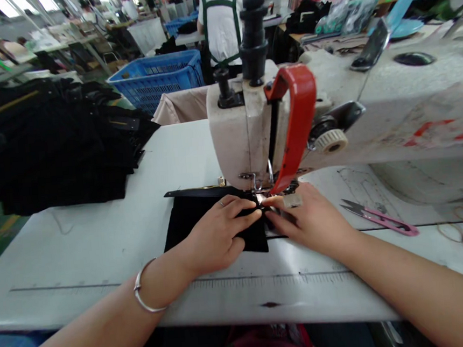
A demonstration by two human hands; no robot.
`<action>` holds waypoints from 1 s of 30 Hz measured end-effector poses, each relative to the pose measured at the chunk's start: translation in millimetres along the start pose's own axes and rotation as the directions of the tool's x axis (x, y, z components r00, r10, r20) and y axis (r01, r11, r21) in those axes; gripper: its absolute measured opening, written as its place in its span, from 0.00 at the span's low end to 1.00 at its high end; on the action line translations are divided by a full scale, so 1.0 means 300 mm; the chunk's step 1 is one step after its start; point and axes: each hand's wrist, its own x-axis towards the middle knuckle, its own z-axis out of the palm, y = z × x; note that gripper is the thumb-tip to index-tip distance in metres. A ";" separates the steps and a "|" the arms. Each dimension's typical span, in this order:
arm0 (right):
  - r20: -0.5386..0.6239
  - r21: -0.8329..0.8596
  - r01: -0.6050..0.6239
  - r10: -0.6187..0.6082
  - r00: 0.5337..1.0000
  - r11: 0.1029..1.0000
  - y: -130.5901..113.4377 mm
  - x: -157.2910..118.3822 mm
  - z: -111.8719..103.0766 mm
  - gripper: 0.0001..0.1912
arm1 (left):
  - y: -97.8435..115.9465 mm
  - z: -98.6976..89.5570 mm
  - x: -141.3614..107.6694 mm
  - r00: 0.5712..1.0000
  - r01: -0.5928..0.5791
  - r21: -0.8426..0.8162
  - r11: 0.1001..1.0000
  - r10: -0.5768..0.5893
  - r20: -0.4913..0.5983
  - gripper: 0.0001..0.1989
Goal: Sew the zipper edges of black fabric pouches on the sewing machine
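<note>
A black fabric piece (191, 220) lies flat at the needle area of a white sewing machine (232, 135). Along its far edge runs a zipper (204, 188) with a brass-coloured end. My left hand (220, 231) rests on the fabric with its fingers stretched toward the presser foot (260, 198). To the right of the foot is my right hand (308, 218), its thumb and index finger at the fabric's right edge by the needle. Whether those fingertips pinch the cloth is hidden. A bandage-like wrap (293, 200) is on a right finger.
Pink-handled thread snips (381, 218) lie right of my right hand. A red lever guard (297, 119) rises on the machine head. Black garments (59, 145) are piled at the left. Behind are a blue basket (158, 80) and a person (222, 23) seen from behind.
</note>
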 end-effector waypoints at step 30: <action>0.095 0.164 -0.019 0.004 0.995 0.986 0.086 -0.004 -0.081 0.10 | -0.028 -0.022 -0.023 0.982 0.090 -0.366 0.926 -0.144 -0.122 0.31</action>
